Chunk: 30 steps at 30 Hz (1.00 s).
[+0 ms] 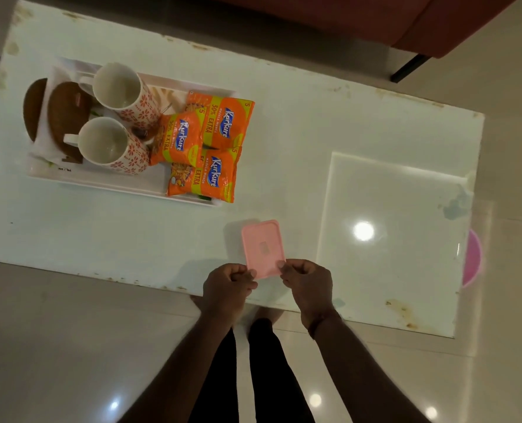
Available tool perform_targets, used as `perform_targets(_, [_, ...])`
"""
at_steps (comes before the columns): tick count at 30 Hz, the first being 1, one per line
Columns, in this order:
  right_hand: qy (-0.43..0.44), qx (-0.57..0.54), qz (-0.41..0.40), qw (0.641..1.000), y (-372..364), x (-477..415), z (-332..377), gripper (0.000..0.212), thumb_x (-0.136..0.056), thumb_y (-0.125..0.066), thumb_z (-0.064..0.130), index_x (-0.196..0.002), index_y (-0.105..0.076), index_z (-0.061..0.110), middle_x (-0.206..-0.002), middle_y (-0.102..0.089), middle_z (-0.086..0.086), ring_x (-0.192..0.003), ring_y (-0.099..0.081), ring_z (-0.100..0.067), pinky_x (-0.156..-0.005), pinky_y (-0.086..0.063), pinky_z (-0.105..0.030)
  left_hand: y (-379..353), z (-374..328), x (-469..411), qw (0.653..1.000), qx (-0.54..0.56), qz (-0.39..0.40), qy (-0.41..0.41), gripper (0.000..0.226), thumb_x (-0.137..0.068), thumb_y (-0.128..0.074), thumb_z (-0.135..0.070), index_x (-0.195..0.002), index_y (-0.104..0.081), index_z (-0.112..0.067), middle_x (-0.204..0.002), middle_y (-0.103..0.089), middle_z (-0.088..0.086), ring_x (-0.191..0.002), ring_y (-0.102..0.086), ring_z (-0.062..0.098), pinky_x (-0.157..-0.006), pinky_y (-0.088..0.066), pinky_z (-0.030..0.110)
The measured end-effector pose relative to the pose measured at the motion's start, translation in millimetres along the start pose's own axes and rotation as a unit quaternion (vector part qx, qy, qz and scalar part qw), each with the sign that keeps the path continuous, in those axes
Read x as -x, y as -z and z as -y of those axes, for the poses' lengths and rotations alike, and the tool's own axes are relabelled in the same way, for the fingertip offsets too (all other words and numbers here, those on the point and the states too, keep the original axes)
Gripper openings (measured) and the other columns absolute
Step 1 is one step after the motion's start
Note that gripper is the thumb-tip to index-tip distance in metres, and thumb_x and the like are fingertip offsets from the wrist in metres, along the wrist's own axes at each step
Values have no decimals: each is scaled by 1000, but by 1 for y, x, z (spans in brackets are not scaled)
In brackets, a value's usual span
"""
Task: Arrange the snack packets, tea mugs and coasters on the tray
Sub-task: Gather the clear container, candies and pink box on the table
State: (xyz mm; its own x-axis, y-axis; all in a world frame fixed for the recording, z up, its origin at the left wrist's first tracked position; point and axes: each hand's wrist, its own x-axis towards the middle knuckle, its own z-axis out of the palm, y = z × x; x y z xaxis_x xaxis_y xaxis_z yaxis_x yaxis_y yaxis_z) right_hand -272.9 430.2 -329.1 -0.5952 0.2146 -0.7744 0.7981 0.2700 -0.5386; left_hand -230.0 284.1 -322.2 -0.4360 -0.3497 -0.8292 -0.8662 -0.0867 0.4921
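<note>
Counter [284, 132] glossy, wide. Tray [101, 181] far left carries mugs [116, 87], coasters [67, 105], snack packets [220, 123]; packets overhang right rim, likely slide off if tray bumped. Pink lid [262, 245] at near edge, left hand [226, 288] and right hand [308, 282] each pinching one corner; thin grip may slip.

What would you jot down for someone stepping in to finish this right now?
Left hand and right hand each pinch a near corner of the pink lid above the table.
On the tray: two floral mugs, three orange snack packets, the outer two hanging over the rim.
Two brown coasters lie at the tray's far end, one hanging over its edge.
Left: put the lid down; perhaps tidy the overhanging packets and coaster.
</note>
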Motion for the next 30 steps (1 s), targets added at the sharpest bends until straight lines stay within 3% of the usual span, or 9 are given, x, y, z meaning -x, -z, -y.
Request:
perform_targets(4, [1, 39, 48, 998, 8, -2, 17, 14, -75, -83, 29, -81, -76, 18, -76, -74, 4, -75, -66, -17, -71, -55, -31, 10, -13, -8, 993, -115, 33, -17, 21, -77, -73, -35, -87, -68, -17, -75, -72, -4, -77, -70, 23, -80, -59, 43])
perform_targets(6, [32, 68, 59, 995, 8, -9, 31, 27, -75, -82, 37, -94, -75, 19, -89, -74, 8, -86, -67, -11, -80, -53, -27, 14, -28, -13, 990, -130, 34, -33, 29, -79, -73, -39, -97, -64, -19, -88, -70, -3, -84, -67, 23, -78, -56, 39])
perform_targets(9, [71, 21, 57, 996, -3, -23, 55, 21, -83, -75, 40, -93, -74, 21, -93, -74, 9, -93, -68, -12, -84, -54, -30, 11, -49, -25, 996, -50, 19, -76, 27, -89, -63, -43, -108, -61, -24, -102, -68, 0, -94, -65, 21, -86, -56, 46])
perform_targets(13, [64, -31, 29, 997, -31, -29, 60, 18, -95, -60, 35, -83, -68, 24, -87, -70, 6, -84, -63, -17, -76, -55, -36, -1, -56, -32, 997, 17, -12, -72, 5, -94, -58, -32, -89, -60, -31, -95, -67, -1, -95, -65, 25, -77, -59, 40])
perform_targets(18, [114, -8, -56, 992, -53, -32, 43, 19, -97, -51, 35, -86, -62, 25, -90, -66, 7, -87, -60, -13, -81, -55, -40, -11, -51, -42, 989, -47, -80, -111, 17, -95, -55, -30, -103, -65, -18, -97, -66, -3, -93, -62, 18, -81, -56, 36])
perform_targets(23, [74, -53, -29, 995, -43, -26, 55, 17, -96, -56, 33, -87, -67, 24, -90, -69, 7, -87, -61, -17, -78, -54, -38, -8, -56, -40, 987, -54, -88, -127, 21, -93, -59, -33, -103, -68, -18, -100, -71, 0, -93, -65, 20, -84, -58, 44])
perform_targets(25, [51, -62, -10, 997, -35, -23, 55, 15, -93, -59, 40, -95, -68, 27, -97, -70, 8, -93, -63, -18, -82, -56, -41, -6, -54, -38, 987, -55, -80, -126, 20, -91, -61, -34, -104, -68, -20, -102, -71, 0, -94, -65, 20, -83, -58, 47])
perform_targets(27, [43, -36, 7, 998, -29, -20, 46, 32, -88, -62, 48, -111, -67, 26, -105, -69, 7, -98, -64, -16, -87, -58, -41, -3, -48, -34, 989, -55, -77, -115, 26, -91, -61, -37, -110, -67, -20, -107, -71, -2, -97, -65, 19, -86, -57, 46])
perform_targets(30, [46, 6, 6, 999, -19, -9, 29, 35, -89, -66, 43, -119, -62, 25, -105, -67, 6, -97, -64, -11, -85, -57, -33, 3, -35, -22, 991, -67, -69, -89, 36, -88, -62, -44, -116, -64, -20, -108, -69, -3, -98, -66, 18, -88, -56, 41])
